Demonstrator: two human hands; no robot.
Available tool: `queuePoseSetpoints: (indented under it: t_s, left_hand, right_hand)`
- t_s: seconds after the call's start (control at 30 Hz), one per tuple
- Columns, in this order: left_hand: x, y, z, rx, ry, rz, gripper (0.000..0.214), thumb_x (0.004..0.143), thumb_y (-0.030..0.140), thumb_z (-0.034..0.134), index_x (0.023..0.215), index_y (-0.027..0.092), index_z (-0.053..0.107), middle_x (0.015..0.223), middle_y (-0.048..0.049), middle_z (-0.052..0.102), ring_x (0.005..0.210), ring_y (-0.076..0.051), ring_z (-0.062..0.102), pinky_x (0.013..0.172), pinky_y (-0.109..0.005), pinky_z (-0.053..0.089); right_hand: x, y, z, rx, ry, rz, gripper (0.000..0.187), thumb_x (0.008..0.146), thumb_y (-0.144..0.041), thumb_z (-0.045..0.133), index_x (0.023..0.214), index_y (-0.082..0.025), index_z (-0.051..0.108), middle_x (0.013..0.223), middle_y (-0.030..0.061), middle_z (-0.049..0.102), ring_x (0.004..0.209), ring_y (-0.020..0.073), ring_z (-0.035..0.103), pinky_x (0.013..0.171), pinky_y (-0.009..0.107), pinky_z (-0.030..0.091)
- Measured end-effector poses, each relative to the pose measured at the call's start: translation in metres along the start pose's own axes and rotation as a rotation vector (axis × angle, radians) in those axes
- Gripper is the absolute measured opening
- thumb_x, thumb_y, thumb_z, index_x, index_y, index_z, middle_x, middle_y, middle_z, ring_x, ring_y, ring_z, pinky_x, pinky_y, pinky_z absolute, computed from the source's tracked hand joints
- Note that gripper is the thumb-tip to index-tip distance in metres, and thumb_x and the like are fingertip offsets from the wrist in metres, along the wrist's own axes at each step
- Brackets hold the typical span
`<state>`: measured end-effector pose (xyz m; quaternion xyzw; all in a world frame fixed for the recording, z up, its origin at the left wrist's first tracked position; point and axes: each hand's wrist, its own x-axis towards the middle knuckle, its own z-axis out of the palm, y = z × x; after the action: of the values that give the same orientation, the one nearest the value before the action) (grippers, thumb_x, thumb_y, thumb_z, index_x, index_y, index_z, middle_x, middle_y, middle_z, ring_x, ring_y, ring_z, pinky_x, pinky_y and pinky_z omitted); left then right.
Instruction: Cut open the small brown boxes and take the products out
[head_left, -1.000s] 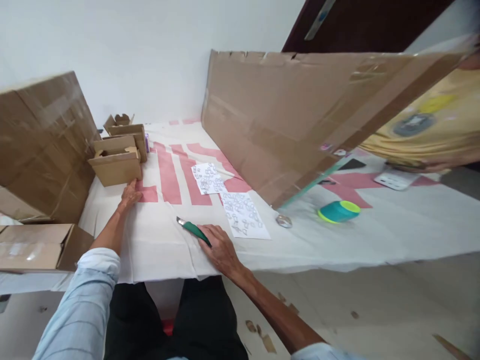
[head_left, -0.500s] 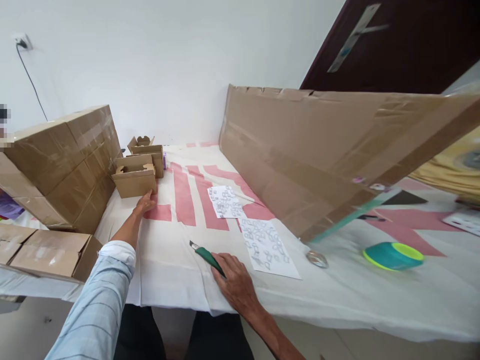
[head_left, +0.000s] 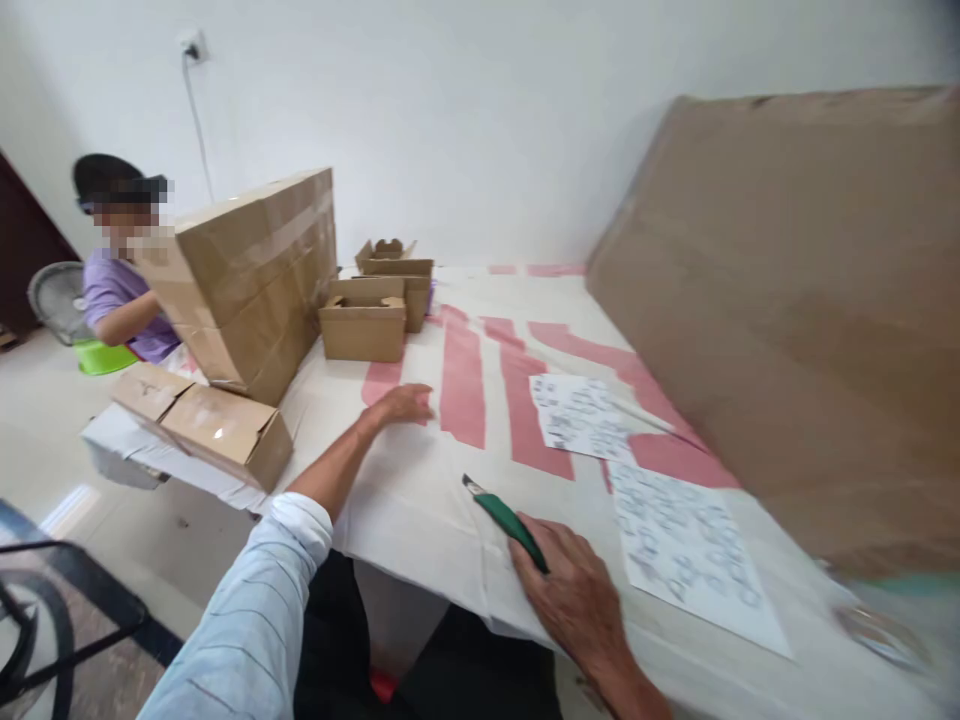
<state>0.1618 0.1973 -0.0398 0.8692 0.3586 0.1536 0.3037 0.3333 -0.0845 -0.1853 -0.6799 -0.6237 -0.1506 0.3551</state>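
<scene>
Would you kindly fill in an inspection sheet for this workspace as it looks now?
Surface: table under a white cloth with pink stripes.
Job's things: green utility knife lying on the cloth.
Clutter: two printed sheets, small cardboard boxes, a large taped carton, a flat carton at the table's edge, a big cardboard sheet on the right.
Grips: right hand closed over the knife's handle; left hand flat on the cloth, open, short of the small boxes.
Cables: one cable hanging from a wall socket.
Surroundings: white wall; another person in purple beyond the cartons.
</scene>
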Motion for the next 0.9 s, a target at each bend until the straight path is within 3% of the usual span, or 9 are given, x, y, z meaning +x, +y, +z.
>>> queuePoseSetpoints:
  t_s: [0.07,0.13,0.23,0.33,0.5,0.6,0.7,0.77,0.9]
  left_hand:
    - [-0.03,0.01,0.013,-0.009,-0.07,-0.001,0.035,0.099,0.033,0.079,0.131,0.022,0.073,0.141,-0.0093,0.071,0.128,-0.03,0.07,0.108,-0.045,0.06]
    - [-0.064,0.018,0.019,-0.022,-0.096,0.015,0.054,0.09,0.029,0.087,0.142,0.025,0.071,0.15,-0.0107,0.069,0.139,-0.031,0.066,0.118,-0.04,0.054]
    - [-0.12,0.023,0.008,-0.025,-0.056,0.063,0.072,0.091,0.033,0.084,0.157,0.021,0.058,0.162,-0.0145,0.06,0.152,-0.033,0.055,0.128,-0.047,0.045]
    - [-0.17,0.019,-0.027,0.013,0.038,0.091,0.077,0.09,0.036,0.085,0.159,0.021,0.056,0.165,-0.0173,0.055,0.158,-0.033,0.047,0.132,-0.051,0.038]
    - [-0.23,0.003,-0.117,0.185,0.134,0.1,0.097,0.08,0.041,0.094,0.164,0.027,0.048,0.171,-0.0165,0.047,0.162,-0.035,0.039,0.135,-0.056,0.031]
    - [-0.247,-0.012,-0.168,0.324,0.041,0.048,0.114,0.069,0.039,0.098,0.168,0.023,0.041,0.174,-0.0203,0.041,0.163,-0.039,0.037,0.134,-0.057,0.03]
    - [-0.249,-0.031,-0.203,0.498,-0.132,-0.071,0.121,0.063,0.036,0.097,0.168,0.022,0.038,0.176,-0.0229,0.036,0.162,-0.043,0.037,0.129,-0.065,0.033]
    - [-0.244,-0.046,-0.217,0.608,-0.195,-0.107,0.119,0.058,0.038,0.097,0.164,0.025,0.043,0.175,-0.0217,0.038,0.162,-0.046,0.036,0.124,-0.069,0.038]
    - [-0.229,-0.071,-0.228,0.749,-0.135,-0.08,0.118,0.056,0.045,0.097,0.16,0.026,0.045,0.173,-0.0206,0.042,0.157,-0.047,0.042,0.12,-0.073,0.04]
  right_hand:
    - [-0.002,0.002,0.0,-0.005,-0.016,-0.014,0.031,0.104,-0.037,0.05,0.124,-0.022,0.069,0.107,0.0132,0.075,0.093,0.0323,0.069,0.083,0.046,0.054]
    - [-0.003,0.003,-0.001,-0.01,-0.026,-0.035,0.031,0.104,-0.037,0.05,0.123,-0.022,0.069,0.106,0.0136,0.075,0.092,0.033,0.069,0.083,0.047,0.055]
    - [-0.003,0.003,-0.002,-0.008,-0.024,-0.041,0.03,0.102,-0.037,0.05,0.121,-0.022,0.069,0.105,0.0138,0.075,0.091,0.0332,0.069,0.083,0.047,0.055]
    - [-0.003,0.003,-0.001,-0.005,-0.014,-0.043,0.03,0.102,-0.036,0.05,0.119,-0.022,0.07,0.102,0.0134,0.075,0.089,0.0331,0.068,0.083,0.047,0.054]
    - [-0.003,0.005,0.008,-0.029,-0.002,-0.03,0.029,0.1,-0.035,0.05,0.117,-0.022,0.07,0.1,0.0123,0.074,0.09,0.0325,0.066,0.082,0.046,0.053]
    - [0.001,0.001,0.01,-0.031,0.005,-0.005,0.028,0.099,-0.032,0.052,0.116,-0.021,0.071,0.1,0.0123,0.074,0.091,0.0314,0.065,0.085,0.045,0.052]
    - [0.008,-0.008,0.005,-0.027,-0.031,0.045,0.027,0.097,-0.029,0.054,0.116,-0.02,0.072,0.099,0.012,0.073,0.092,0.0304,0.063,0.085,0.043,0.051]
    - [0.014,-0.012,-0.001,-0.031,-0.08,0.084,0.027,0.097,-0.027,0.054,0.117,-0.02,0.072,0.1,0.0123,0.072,0.095,0.0305,0.062,0.088,0.043,0.05]
    - [0.023,-0.013,-0.007,-0.045,-0.164,0.145,0.029,0.098,-0.024,0.054,0.121,-0.017,0.071,0.104,0.0144,0.071,0.1,0.0316,0.059,0.092,0.044,0.049]
